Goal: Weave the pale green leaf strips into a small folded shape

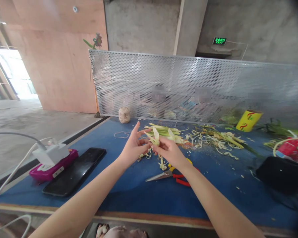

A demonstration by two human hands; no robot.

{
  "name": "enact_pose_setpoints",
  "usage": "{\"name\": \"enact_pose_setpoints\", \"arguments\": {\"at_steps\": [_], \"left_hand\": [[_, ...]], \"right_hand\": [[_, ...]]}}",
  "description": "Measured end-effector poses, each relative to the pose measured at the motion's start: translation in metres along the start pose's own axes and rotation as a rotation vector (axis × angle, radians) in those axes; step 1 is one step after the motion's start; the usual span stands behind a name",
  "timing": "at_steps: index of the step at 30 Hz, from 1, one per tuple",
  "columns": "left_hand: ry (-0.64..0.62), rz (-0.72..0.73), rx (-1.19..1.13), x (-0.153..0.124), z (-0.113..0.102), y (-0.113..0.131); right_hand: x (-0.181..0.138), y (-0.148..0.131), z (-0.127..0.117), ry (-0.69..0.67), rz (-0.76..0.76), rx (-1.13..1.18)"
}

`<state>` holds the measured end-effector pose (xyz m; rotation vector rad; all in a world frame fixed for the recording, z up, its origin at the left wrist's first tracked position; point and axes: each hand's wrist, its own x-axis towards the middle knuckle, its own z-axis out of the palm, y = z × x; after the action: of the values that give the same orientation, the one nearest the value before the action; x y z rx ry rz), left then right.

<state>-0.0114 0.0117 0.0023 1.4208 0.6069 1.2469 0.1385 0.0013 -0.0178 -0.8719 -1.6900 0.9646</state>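
Note:
A small folded piece of pale green plant leaf (156, 136) with upright, wing-like tips is held between my hands above the table. My left hand (133, 144) pinches its left side with the thumb and curled fingers, the index finger pointing up. My right hand (169, 151) grips the lower right side between thumb and fingers. Below my right wrist lies a pair of scissors (161, 176) with red handles, blades pointing left; another yellow-handled tool (173, 167) is partly hidden there. Plant scraps (163, 163) lie just under my hands, and cut stalks (164, 129) behind them.
On the left of the blue table (129, 195) are a black phone (75, 170) and a magenta power strip (53, 168) with a white charger (51, 152). A carved head (124, 115), yellow roll (248, 121) and black object (281, 173) stand around. A perforated metal screen (139, 82) closes the back.

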Motion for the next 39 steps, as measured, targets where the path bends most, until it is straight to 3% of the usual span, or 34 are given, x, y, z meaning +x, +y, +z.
{"name": "enact_pose_setpoints", "arguments": {"at_steps": [3,7,10,16,23,26,31,39], "left_hand": [[0.002,-0.031,-0.017,0.000,0.000,-0.002],[-0.025,-0.030,-0.084,0.001,0.000,-0.006],[-0.041,-0.053,-0.099,0.000,0.001,-0.009],[-0.125,-0.072,-0.036,-0.003,0.003,-0.010],[-0.079,-0.026,0.125,-0.003,0.003,-0.004],[0.012,0.032,0.140,-0.001,0.002,0.000],[0.168,0.005,0.296,0.003,-0.006,0.006],[0.232,0.134,0.208,0.008,-0.013,0.014]], "right_hand": [[0.000,-0.001,0.002,-0.023,0.026,0.105],[0.003,0.001,-0.002,0.130,0.040,0.173],[0.005,0.001,-0.004,0.215,0.050,0.351],[0.005,-0.005,0.001,0.226,0.141,0.641],[0.005,-0.005,0.001,0.205,0.218,0.589],[0.003,-0.002,0.002,0.156,0.218,0.558],[0.002,0.001,0.004,0.127,0.270,0.489],[0.002,-0.001,0.005,0.102,0.298,0.470]]}}
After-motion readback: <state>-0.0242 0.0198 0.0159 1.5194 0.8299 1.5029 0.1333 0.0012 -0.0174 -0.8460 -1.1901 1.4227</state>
